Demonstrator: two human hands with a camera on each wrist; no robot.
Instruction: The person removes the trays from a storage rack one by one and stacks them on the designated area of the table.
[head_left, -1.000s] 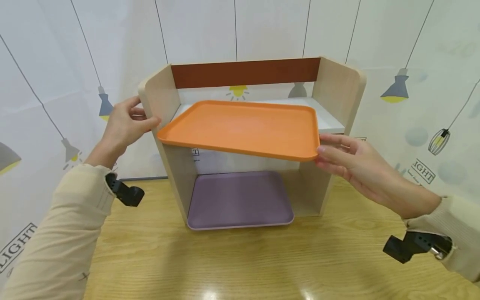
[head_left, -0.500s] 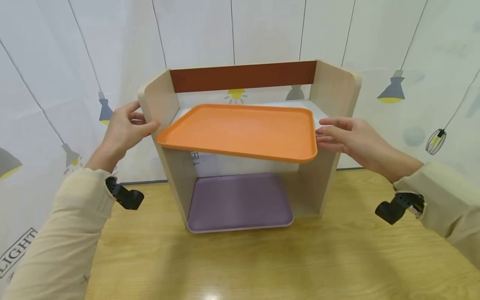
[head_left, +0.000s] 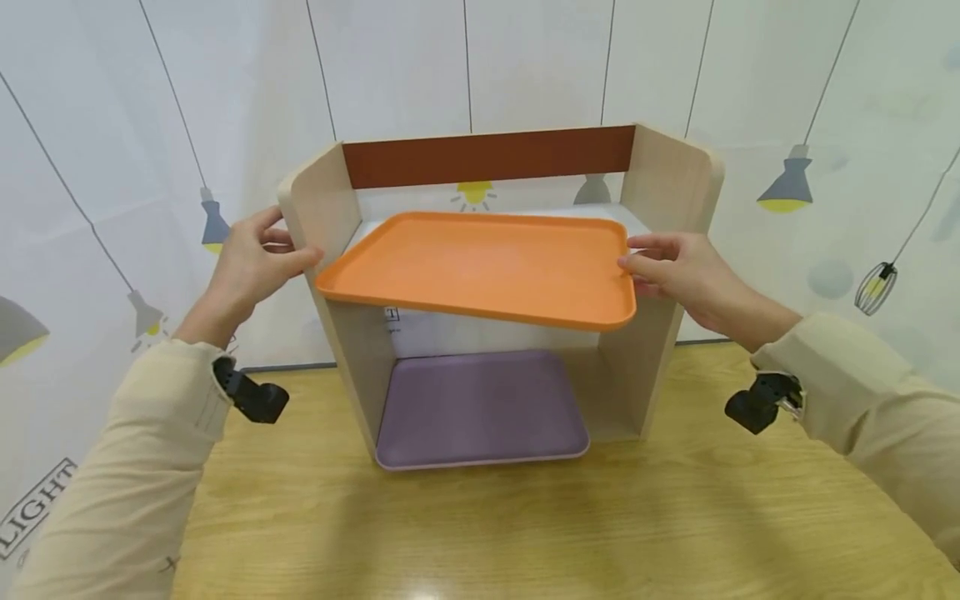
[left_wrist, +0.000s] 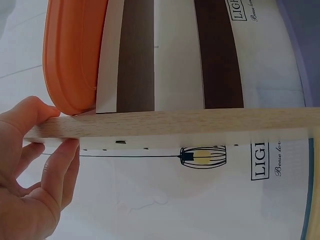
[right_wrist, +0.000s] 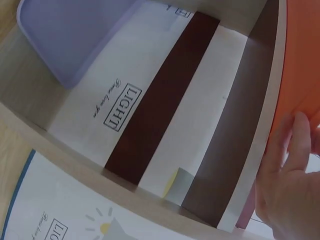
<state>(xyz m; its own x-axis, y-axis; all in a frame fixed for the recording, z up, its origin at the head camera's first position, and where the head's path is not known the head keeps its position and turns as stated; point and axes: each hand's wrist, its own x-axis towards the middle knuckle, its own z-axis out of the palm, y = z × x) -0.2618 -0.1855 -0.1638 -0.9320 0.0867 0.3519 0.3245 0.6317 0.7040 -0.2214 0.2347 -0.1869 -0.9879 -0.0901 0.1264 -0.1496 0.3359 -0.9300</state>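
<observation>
An orange tray (head_left: 480, 267) lies on the upper level of a small wooden shelf unit (head_left: 678, 183), its front part jutting out past the shelf. My right hand (head_left: 686, 271) pinches the tray's right rim, thumb above and fingers below. In the right wrist view, that hand's fingers (right_wrist: 295, 140) lie against the orange underside. My left hand (head_left: 251, 262) grips the front edge of the left side panel (left_wrist: 175, 122), thumb on the inner face and fingers outside. The thumb tip is close to the tray's left front corner; whether they touch I cannot tell.
A purple tray (head_left: 480, 408) sits on the lower level, its front rim slightly past the unit. A brown strip (head_left: 487, 156) spans the back at the top. The unit stands on a wooden table (head_left: 480, 533) before a wall covering (head_left: 540, 67) printed with lamps.
My right hand has left the tray's front right corner, moved back along the right rim and pinched it there. The left hand and tray have barely moved.
</observation>
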